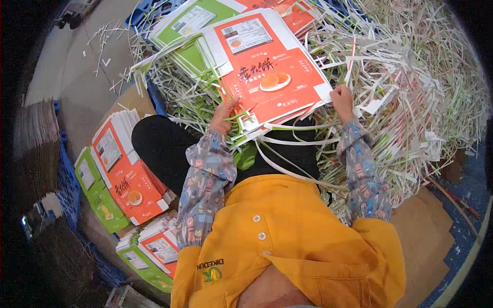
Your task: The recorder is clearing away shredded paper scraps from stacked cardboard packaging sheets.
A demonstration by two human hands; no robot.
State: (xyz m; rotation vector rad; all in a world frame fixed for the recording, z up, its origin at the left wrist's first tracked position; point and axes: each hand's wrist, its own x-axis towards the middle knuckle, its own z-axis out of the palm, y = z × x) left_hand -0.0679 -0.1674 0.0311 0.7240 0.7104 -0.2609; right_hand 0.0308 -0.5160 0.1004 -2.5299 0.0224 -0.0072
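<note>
A stack of flat printed carton sheets [278, 73], orange and white with a picture of round pastries, lies tilted in front of me across my lap. My left hand [223, 117] is closed round its lower left edge, where green and white paper strips [237, 122] hang. At the lower right corner my right hand [342, 103] is closed in a pinch, touching the edge. Whether it grips the sheet or a strip is hidden. A narrow white strip [351, 64] stands up just above that hand. Long white strips [287, 167] trail below the stack over my dark trousers.
A big heap of shredded paper strips [405, 102] fills the right side. More green and orange sheets [187, 25] lie beyond the stack. At left stand piles of printed sheets [126, 172], a blue plastic pallet [67, 182] and stacked brown cardboard [38, 138]. Flat cardboard [423, 236] covers floor at right.
</note>
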